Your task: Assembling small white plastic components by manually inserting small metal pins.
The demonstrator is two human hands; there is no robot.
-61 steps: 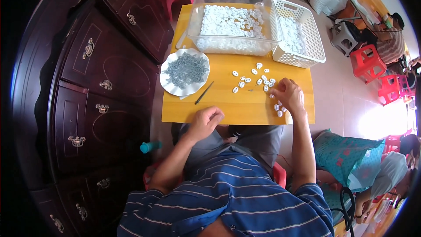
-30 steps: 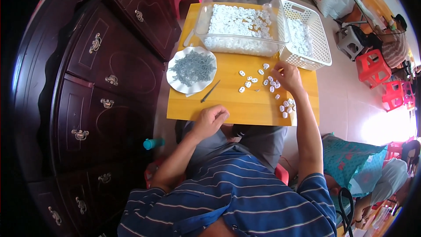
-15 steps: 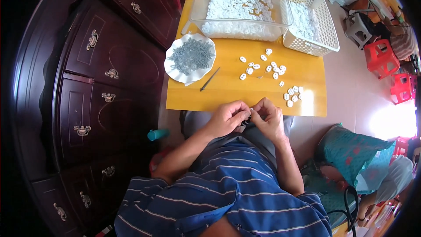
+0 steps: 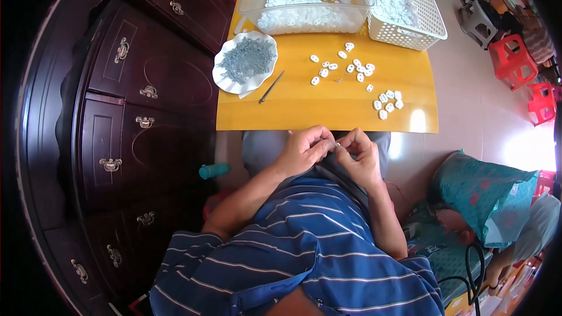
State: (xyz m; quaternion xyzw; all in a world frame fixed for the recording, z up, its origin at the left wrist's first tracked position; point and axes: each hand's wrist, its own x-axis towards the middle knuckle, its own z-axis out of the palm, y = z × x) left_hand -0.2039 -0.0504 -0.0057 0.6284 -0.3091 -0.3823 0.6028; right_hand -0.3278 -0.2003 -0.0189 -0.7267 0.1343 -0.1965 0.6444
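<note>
My left hand [image 4: 304, 151] and my right hand [image 4: 359, 159] meet over my lap, just off the near table edge. Thumb and fingers are pinched on both, tips almost touching. A small white piece [image 4: 338, 145] shows at the right fingertips; what the left fingers grip is hidden. Several white oval pieces with two holes [image 4: 360, 69] lie scattered on the yellow table [image 4: 281, 118], with a tighter cluster [image 4: 389, 107] at the near right. A thin dark pointed tool [image 4: 271, 87] rests left of them. Small grey pieces [image 4: 249, 60] fill a white scalloped plate [image 4: 230, 86].
A clear plastic tub [image 4: 249, 6] of white pieces stands at the back, beside a white perforated basket [image 4: 410, 38] holding more. Dark drawers [image 4: 164, 140] rise at my left. A teal bottle [image 4: 213, 170], a teal bag [image 4: 477, 190] and red stools [image 4: 510, 61] are around the table.
The view has shifted, so the table sits higher in the picture. My hands stay pinched together over my lap, with only slight finger movement.
</note>
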